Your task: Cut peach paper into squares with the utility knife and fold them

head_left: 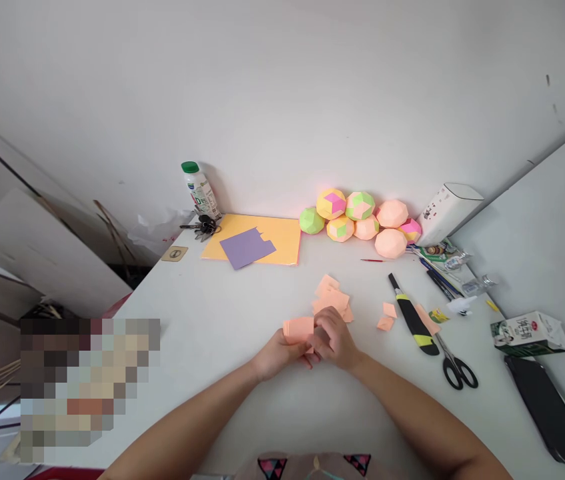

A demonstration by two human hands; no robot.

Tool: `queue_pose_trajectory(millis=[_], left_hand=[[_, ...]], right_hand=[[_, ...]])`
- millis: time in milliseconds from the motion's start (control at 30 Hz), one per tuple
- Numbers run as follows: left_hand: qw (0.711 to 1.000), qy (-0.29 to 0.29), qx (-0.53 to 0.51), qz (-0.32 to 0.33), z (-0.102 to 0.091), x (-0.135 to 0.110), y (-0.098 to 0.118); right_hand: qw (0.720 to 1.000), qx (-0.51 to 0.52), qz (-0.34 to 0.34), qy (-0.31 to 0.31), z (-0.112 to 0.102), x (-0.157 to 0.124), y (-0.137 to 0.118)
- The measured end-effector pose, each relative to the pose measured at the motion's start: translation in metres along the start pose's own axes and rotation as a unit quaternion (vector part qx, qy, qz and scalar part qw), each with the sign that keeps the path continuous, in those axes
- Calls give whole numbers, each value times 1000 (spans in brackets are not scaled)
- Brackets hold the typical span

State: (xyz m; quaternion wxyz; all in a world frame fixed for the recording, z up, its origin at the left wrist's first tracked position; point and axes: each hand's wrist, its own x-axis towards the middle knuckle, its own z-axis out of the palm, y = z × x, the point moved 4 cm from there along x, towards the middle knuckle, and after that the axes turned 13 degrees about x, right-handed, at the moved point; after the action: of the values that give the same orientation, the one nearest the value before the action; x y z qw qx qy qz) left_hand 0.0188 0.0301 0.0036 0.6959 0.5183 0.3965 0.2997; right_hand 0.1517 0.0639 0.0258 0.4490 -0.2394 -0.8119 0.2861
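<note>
A curved piece of peach paper (298,328) is held low over the white table in front of me. My left hand (278,355) grips it from the left, its thumb lying along the lower side. At the paper's right edge, the bent fingers of my right hand (333,339) are closed on it; the fingertips are partly hidden. Just beyond my hands lies a loose pile of peach paper pieces (331,301). Smaller peach squares (385,323) rest to the right of it.
Faceted paper balls (391,243) are stacked against the wall. Purple paper (247,248) lies on orange sheets (287,230), near a bottle (201,190) and keys (206,227). At right are a utility knife (415,323), scissors (456,367), a milk carton (529,335) and a black case (552,413).
</note>
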Motion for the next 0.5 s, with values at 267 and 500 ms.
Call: queue_pose_trajectory(millis=[267,500], left_hand=[[999,-35,16,20,3,-1,10],[997,-54,-56,20,-1,-1,9]], right_hand=[[999,36,7,26,2,-4,11],[999,33,8,24,0,-4,13]])
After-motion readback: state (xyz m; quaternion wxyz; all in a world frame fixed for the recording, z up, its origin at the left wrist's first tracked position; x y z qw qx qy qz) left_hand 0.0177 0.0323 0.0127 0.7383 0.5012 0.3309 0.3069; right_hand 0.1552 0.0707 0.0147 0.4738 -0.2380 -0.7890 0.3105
